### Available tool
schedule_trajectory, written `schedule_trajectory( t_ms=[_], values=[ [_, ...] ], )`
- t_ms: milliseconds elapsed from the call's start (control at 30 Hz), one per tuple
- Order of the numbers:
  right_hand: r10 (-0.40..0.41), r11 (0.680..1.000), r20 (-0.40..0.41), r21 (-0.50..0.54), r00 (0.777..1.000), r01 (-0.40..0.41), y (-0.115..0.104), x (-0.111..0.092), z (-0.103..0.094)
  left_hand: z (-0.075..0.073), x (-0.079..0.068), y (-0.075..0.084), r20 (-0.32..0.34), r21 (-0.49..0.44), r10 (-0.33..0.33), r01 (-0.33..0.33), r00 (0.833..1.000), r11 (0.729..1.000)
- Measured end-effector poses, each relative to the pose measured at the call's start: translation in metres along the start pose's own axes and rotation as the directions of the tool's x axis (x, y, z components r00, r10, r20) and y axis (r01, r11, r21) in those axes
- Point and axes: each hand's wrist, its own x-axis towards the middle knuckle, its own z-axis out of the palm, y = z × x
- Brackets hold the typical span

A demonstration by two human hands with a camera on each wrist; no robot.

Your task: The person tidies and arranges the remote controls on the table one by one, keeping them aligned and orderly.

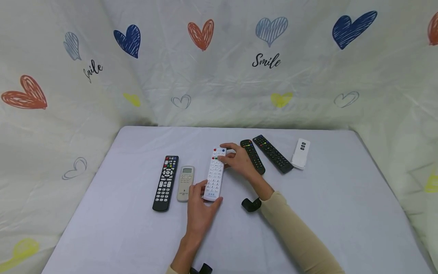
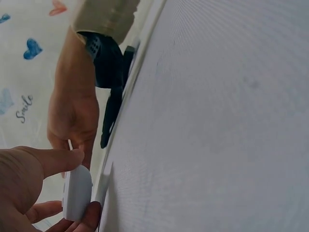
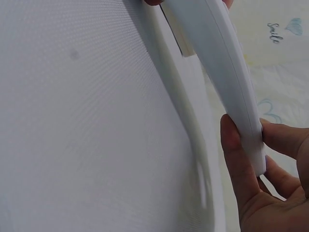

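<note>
A white remote control (image 1: 215, 173) with several rows of buttons is held between both hands, keys facing up. At its lower end is my left hand (image 1: 199, 215); in the left wrist view the thumb lies on one side of the remote (image 2: 78, 193) and fingers on the other. My right hand (image 1: 240, 161) pinches the upper end; the right wrist view shows fingertips on both faces of the remote (image 3: 217, 63). Just left of it lies a beige remote with a small screen (image 1: 185, 184), partly covered by the left hand.
A black remote with white keys (image 1: 165, 183) lies at the left. Behind the right hand are a shorter black remote (image 1: 252, 156) and a longer black one (image 1: 272, 153). Farther right sits a white remote with few buttons (image 1: 301, 154). A white cloth covers the table (image 1: 308, 213).
</note>
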Motion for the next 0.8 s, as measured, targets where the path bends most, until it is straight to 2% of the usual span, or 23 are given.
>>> schedule_trajectory(
  t_ms=[800],
  values=[
    [0.036,0.999,0.039,0.001,0.999,-0.036,0.001,-0.005,0.011,-0.008,-0.014,-0.003,-0.019,0.036,-0.016,0.017,1.000,0.999]
  ],
)
